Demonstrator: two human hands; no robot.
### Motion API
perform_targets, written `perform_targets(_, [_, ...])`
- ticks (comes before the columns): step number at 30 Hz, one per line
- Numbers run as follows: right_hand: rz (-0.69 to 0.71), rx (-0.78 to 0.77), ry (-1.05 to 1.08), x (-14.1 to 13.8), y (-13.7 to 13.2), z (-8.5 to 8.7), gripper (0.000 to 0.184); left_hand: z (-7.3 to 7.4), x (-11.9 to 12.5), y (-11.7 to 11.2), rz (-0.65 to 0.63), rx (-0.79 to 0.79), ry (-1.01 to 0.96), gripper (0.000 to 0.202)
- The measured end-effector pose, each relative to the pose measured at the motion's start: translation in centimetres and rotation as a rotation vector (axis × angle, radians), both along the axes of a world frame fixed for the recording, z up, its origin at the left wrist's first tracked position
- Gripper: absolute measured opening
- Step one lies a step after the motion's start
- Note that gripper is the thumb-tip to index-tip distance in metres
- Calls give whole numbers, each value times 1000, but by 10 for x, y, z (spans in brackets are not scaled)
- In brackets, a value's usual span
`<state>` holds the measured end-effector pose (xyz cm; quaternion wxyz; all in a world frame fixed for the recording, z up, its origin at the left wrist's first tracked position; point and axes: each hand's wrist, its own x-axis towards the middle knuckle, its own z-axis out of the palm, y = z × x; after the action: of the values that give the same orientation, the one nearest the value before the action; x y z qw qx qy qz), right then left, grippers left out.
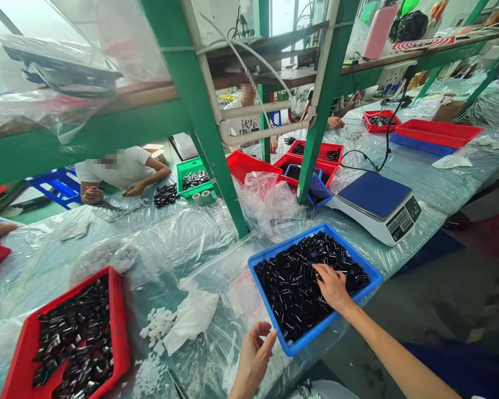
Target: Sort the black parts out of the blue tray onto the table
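My right hand (331, 287) reaches into a blue tray (274, 256) filled with several small black parts (299, 282), fingers curled down onto the pile; what it grips is hidden. My left hand (253, 354) hovers palm up just in front of the tray's near corner, fingers half curled and apart, with nothing visible in it. A heap of small white plastic pieces (158, 324) and a white bag (191, 316) lie on the plastic-covered table to the left of that hand.
A red tray (118, 327) of black parts sits at front left. A digital scale (376, 205) stands behind the blue tray. Green frame posts (216, 144) rise mid-table. Other red, blue and green trays sit farther back. Two people work across the table.
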<state>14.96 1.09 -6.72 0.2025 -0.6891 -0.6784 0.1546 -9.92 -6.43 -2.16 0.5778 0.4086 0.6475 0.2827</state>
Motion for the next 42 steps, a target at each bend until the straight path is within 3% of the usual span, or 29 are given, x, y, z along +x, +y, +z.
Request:
perform_targets(9, [152, -77, 30, 6, 15, 11, 50, 9, -8, -2, 164, 32, 41, 57])
perform_targets(13, [175, -142, -55, 1, 15, 19, 45, 19, 2, 9, 294, 84, 72, 56])
perform_targets(16, [248, -177, -80, 3, 22, 24, 31, 27, 29, 26, 375, 147, 81, 52])
perform_targets(20, [318, -188, -32, 15, 38, 25, 21, 33, 83, 51, 405, 185, 102, 51])
perform_targets(24, [406, -184, 23, 28, 52, 24, 17, 29, 129, 64, 388, 168, 74, 51])
perform_targets(27, [445, -176, 133, 34, 57, 26, 18, 23, 149, 64, 412, 141, 69, 52])
perform_targets(31, [331, -179, 552, 48, 72, 29, 29, 15, 157, 61, 395, 117, 132, 54])
perform_targets(33, [244, -209, 617, 64, 87, 29, 43, 11, 156, 60, 358, 119, 189, 52])
perform_targets(37, [11, -215, 558, 122, 127, 21, 61, 2, 153, 56, 287, 144, 286, 49])
perform_targets(40, [-132, -163, 420, 165, 156, 7, 54, -3, 157, 52, 253, 178, 334, 44])
perform_targets(42, [-145, -159, 331, 182, 168, -3, 44, -4, 161, 48, 227, 199, 374, 42])
